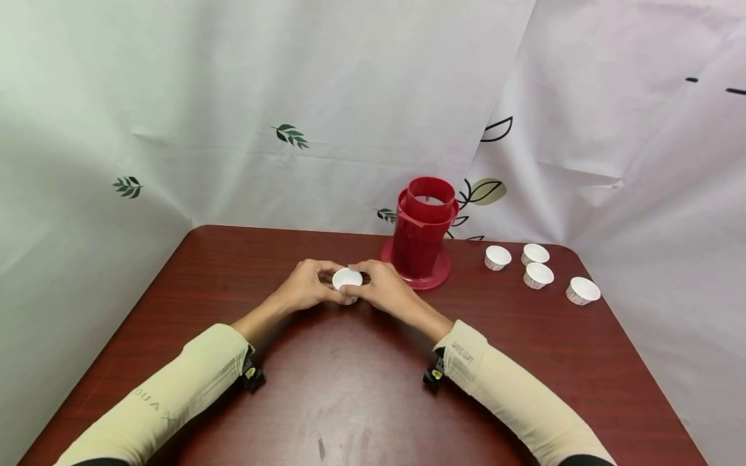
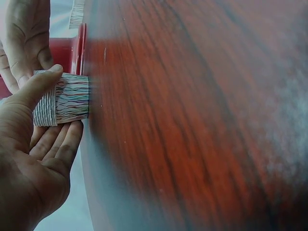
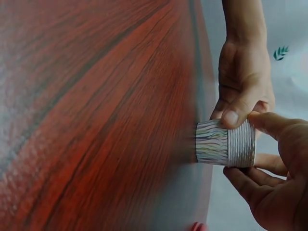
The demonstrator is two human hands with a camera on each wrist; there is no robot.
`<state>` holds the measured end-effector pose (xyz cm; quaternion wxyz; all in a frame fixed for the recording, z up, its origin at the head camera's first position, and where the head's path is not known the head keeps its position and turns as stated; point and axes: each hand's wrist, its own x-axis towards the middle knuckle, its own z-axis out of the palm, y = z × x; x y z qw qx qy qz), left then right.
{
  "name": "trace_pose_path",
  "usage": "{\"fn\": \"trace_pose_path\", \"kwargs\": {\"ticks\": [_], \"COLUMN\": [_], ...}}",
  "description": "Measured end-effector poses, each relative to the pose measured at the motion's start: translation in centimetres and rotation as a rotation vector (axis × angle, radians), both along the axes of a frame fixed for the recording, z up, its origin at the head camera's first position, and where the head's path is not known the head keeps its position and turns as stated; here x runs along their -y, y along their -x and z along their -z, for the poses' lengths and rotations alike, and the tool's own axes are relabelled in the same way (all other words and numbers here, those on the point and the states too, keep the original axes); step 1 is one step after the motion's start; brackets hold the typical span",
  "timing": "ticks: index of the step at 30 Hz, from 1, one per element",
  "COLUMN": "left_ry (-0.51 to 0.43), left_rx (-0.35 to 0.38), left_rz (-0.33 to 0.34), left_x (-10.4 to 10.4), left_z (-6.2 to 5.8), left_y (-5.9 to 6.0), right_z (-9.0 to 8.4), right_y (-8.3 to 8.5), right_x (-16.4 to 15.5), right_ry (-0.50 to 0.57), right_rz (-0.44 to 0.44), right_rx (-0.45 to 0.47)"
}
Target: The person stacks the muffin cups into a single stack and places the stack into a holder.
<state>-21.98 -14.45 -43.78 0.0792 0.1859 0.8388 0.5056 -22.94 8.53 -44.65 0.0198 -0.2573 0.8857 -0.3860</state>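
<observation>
Two hands on one little paper cup (image 1: 347, 279) here. The left hand (image 1: 305, 285) and the right hand (image 1: 384, 288) both pinch it from opposite sides, thumbs curled over the pleated wall and fingers tucked round the far side. The wrist views show it better: the cup (image 2: 62, 98) has a wavy striped pattern near its base and plain pleats toward the rim, and that base looks to be sitting on the counter (image 1: 361, 388), or just barely above it, hard to call. In the right wrist view the left thumb presses right on the cup (image 3: 226, 143) wall, with the right hand's fingers (image 3: 250, 180) wrapped underneath.

Position-wise, the cup sits around the middle of the dark red wood-grain counter, just in front and to the left of a red cylinder-shaped dispenser (image 1: 423, 230) standing upright on a round foot. The right hand is close to that foot.

Off to the right, well apart from the hands, four more white paper cups (image 1: 537, 274) stand open side up in a loose cluster. Behind it all hangs a white sheet (image 1: 291, 97) with leaf prints.
</observation>
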Motion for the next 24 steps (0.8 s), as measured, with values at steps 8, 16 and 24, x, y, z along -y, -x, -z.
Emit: {"fn": "trace_pose_path", "kwargs": {"ticks": [8, 16, 24], "left_ry": [0.01, 0.011, 0.018], "left_rx": [0.004, -0.004, 0.017], "left_rz": [0.005, 0.004, -0.001], "left_x": [0.0, 0.0, 0.1], "left_z": [-0.1, -0.1, 0.2], "left_y": [0.0, 0.0, -0.4], "right_z": [-2.7, -3.5, -3.2], "right_y": [-1.9, -2.6, -2.9], "right_x": [0.2, 0.5, 0.7], "right_ry": [0.008, -0.001, -0.003], "right_rz": [-0.001, 0.055, 0.074], "right_rx": [0.026, 0.053, 0.047]}}
